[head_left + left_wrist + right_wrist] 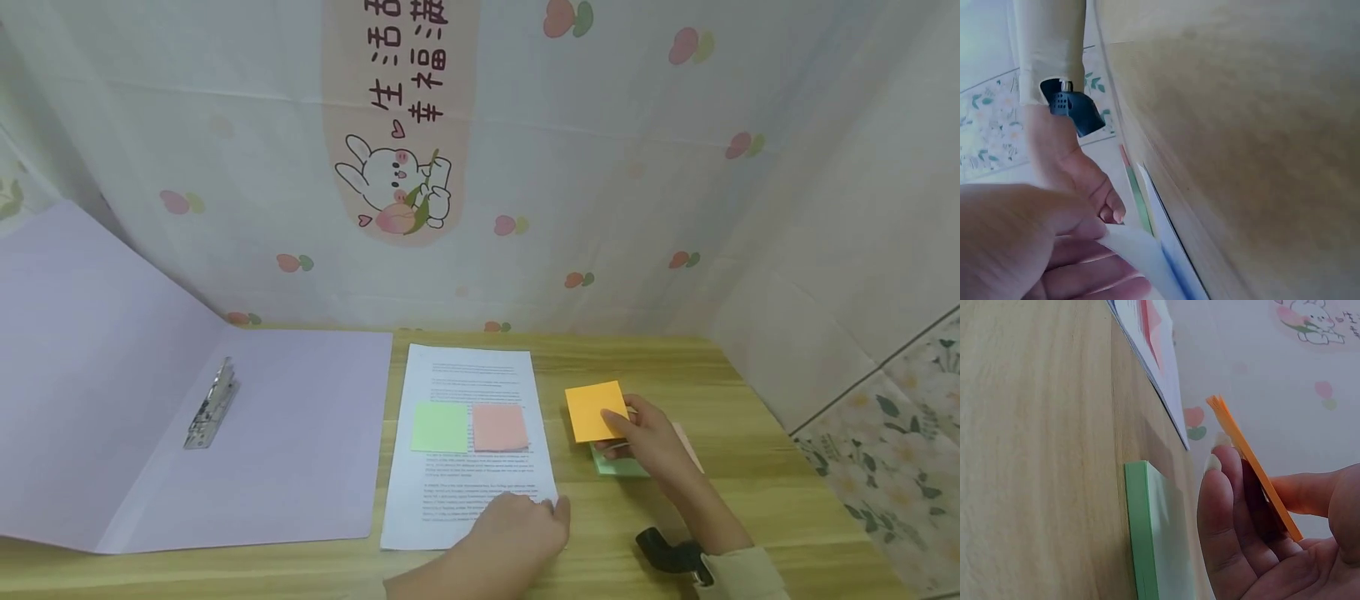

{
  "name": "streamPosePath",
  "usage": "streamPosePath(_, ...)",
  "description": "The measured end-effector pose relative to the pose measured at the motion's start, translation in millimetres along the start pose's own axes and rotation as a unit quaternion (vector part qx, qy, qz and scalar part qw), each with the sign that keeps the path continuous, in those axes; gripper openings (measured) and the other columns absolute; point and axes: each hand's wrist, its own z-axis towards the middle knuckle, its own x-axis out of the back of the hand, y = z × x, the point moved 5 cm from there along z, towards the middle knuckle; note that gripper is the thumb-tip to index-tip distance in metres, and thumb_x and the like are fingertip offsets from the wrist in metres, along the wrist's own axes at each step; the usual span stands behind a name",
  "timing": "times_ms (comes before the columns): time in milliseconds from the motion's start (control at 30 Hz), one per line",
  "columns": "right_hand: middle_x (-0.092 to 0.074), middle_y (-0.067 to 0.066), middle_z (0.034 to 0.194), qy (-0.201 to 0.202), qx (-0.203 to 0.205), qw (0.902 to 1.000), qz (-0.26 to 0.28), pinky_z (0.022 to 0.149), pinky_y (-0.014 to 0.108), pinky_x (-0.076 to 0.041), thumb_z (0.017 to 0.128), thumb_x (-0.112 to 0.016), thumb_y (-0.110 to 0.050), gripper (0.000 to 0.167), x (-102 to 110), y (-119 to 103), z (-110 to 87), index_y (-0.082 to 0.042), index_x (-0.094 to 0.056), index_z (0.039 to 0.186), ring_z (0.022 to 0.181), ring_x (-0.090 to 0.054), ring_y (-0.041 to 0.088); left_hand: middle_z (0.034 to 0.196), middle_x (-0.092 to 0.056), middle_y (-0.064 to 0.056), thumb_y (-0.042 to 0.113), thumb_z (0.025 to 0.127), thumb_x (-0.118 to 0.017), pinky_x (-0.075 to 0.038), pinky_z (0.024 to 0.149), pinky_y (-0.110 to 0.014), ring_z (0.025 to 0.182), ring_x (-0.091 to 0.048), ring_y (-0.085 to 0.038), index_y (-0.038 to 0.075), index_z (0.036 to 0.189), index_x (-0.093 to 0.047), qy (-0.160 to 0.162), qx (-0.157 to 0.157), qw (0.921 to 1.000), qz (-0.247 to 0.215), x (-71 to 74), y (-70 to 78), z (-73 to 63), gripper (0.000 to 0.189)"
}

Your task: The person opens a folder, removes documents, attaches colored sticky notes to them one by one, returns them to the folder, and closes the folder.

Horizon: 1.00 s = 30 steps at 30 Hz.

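Orange pad [592, 412] up off the surface [645, 358], right of the printed page [450, 500]. From overhead it overlaps the green pad [622, 465]; the right wrist view shows the two apart, green one lower.

My right grip [647, 435] pinches the orange: thumb on the broad face, fingers behind. From the wrist the block looks thin and tilted, leaves splaying a little at the far corner, near edge close to my palm.

Handling, by my reckoning: next to no weight, so a light pinch does. Fairly stiff as a block, limp leaf by leaf. Dry paper, little slip, though a sideways rub of the thumb could shear the top leaves. Won't break; corners could crease. Best hold: along one edge, thumb against fingers through the whole thickness, catching every leaf. Presumably one edge is gummed; can't tell which. The splayed corner makes a poor hold, since the leaves would part there.

My left grip [517, 533] has the page's near right corner between thumb and fingers, paper bent up a little. Floppy stuff, likely to buckle or crease if tugged; a soft pinch at the margin suits it. Green square [440, 427] and pink square [500, 427] lie side by side on the print; a hard lift might shift them.
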Motion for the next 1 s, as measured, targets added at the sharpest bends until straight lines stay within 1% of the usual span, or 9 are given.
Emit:
streamPosePath(133,-0.071,0.015,0.105,0.007,-0.004,1.0,-0.004,0.074,0.028,-0.061,0.106,-0.054,-0.025,0.049,2,1,0.5,0.006,-0.039,0.141,0.081,-0.073,0.018,0.07,-0.07,0.007,0.012,0.081,-0.079,-0.048,0.048,-0.023,0.061,-0.066,-0.007,0.021,0.102,-0.069,-0.012,0.07,0.994,-0.083,3.4,-10.4,-1.3,0.025)
streamPosePath(200,-0.071,0.016,0.104,0.008,-0.005,0.9999,-0.006,0.074,0.028,-0.062,0.105,-0.055,-0.025,0.05,2,1,0.4,0.006,-0.039,0.141,0.082,-0.073,0.018,0.061,-0.065,0.007,0.012,0.082,-0.078,-0.041,0.042,-0.023,0.054,-0.063,-0.009,0.022,0.091,-0.066,0.012,0.094,0.9901,-0.104,5.5,-14.7,-2.8,0.018)
streamPosePath(267,-0.071,0.016,0.105,0.007,-0.003,0.9999,-0.009,0.074,0.028,-0.062,0.105,-0.055,-0.025,0.05,2,1,0.2,0.006,-0.039,0.141,0.082,-0.073,0.018,0.058,-0.064,0.007,0.014,0.084,-0.076,-0.035,0.04,-0.022,0.049,-0.059,-0.008,0.023,0.092,-0.069,0.045,0.115,0.9852,-0.119,7.2,-19.3,-4.2,0.014)
streamPosePath(400,-0.071,0.017,0.106,0.005,-0.002,1.0,-0.007,0.074,0.029,-0.062,0.105,-0.055,-0.026,0.051,2,0,0.0,0.006,-0.039,0.141,0.083,-0.073,0.018,0.072,-0.075,0.011,0.021,0.091,-0.074,-0.04,0.047,-0.017,0.055,-0.061,-0.001,0.024,0.103,-0.078,0.097,0.153,0.9617,-0.205,8.8,-30.4,-8.3,0.013)
streamPosePath(533,-0.071,0.016,0.105,0.007,-0.001,1.0,-0.005,0.074,0.029,-0.062,0.105,-0.055,-0.027,0.051,2,0,0.6,0.005,-0.039,0.141,0.082,-0.073,0.018,0.088,-0.079,0.013,0.026,0.09,-0.076,-0.051,0.063,-0.011,0.076,-0.071,0.004,0.022,0.101,-0.082,0.138,0.195,0.915,-0.325,7.3,-43.3,-12.4,0.013)
streamPosePath(700,-0.071,0.015,0.104,0.009,-0.004,1.0,-0.001,0.074,0.029,-0.062,0.105,-0.055,-0.025,0.049,2,-1,1.5,0.005,-0.039,0.141,0.082,-0.073,0.019,0.088,-0.08,0.009,0.025,0.09,-0.077,-0.054,0.07,-0.011,0.083,-0.07,0.006,0.016,0.092,-0.083,0.177,0.243,0.8321,-0.466,2.8,-58.2,-16.3,0.011)
streamPosePath(767,-0.071,0.014,0.103,0.009,-0.006,0.9999,0.001,0.074,0.029,-0.062,0.105,-0.055,-0.025,0.049,1,0,1.4,0.005,-0.04,0.14,0.081,-0.073,0.018,0.089,-0.08,0.006,0.022,0.09,-0.076,-0.056,0.072,-0.013,0.083,-0.071,0.004,0.014,0.093,-0.082,0.183,0.261,0.8086,-0.495,1.3,-63.1,-18.3,0.011)
streamPosePath(833,-0.072,0.013,0.102,0.004,-0.003,1.0,0.001,0.073,0.029,-0.062,0.105,-0.055,-0.025,0.048,0,0,0.9,0.006,-0.04,0.14,0.081,-0.073,0.018,0.09,-0.081,0.003,0.018,0.091,-0.076,-0.057,0.072,-0.016,0.081,-0.072,0.001,0.014,0.098,-0.081,0.187,0.275,0.8013,-0.497,1.3,-67.3,-20.8,0.01)
streamPosePath(1000,-0.072,0.013,0.103,-0.007,0.0,0.9999,0.007,0.072,0.029,-0.062,0.105,-0.055,-0.024,0.049,-4,-1,-0.2,0.005,-0.039,0.14,0.08,-0.073,0.018,0.089,-0.081,-0.003,0.006,0.088,-0.075,-0.06,0.071,-0.02,0.074,-0.075,-0.007,0.014,0.115,-0.074,0.195,0.294,0.8107,-0.467,4.4,-77.4,-28.6,0.028)
